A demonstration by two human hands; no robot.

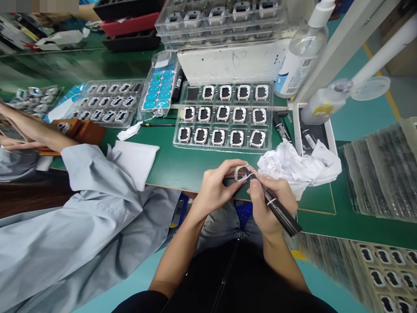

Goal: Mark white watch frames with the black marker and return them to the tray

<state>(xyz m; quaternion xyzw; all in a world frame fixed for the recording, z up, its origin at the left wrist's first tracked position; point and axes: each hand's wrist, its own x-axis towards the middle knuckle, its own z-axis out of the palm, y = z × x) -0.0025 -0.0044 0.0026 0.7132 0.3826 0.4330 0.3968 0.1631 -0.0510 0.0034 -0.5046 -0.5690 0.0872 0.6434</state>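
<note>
My left hand point(218, 184) pinches a small silvery watch case point(240, 174) between thumb and fingers at the bench's front edge. A black marker pen point(276, 206) is gripped in my right hand point(272, 200), its tip touching or very close to the case; the exact contact is too small to make out. Just beyond my hands lies a clear plastic tray point(224, 150) with rows of similar watch cases. One pocket at its back left holds no case. A crumpled white cloth point(293, 165) lies right of my hands.
Spray bottle point(298, 56) and smaller bottle point(325, 104) stand at right, the latter in a white box point(298, 130). Stacked trays point(381, 169) are far right. At left, a co-worker's grey sleeve point(87, 165) is close, beside a folded white cloth point(135, 158) and another tray point(104, 102).
</note>
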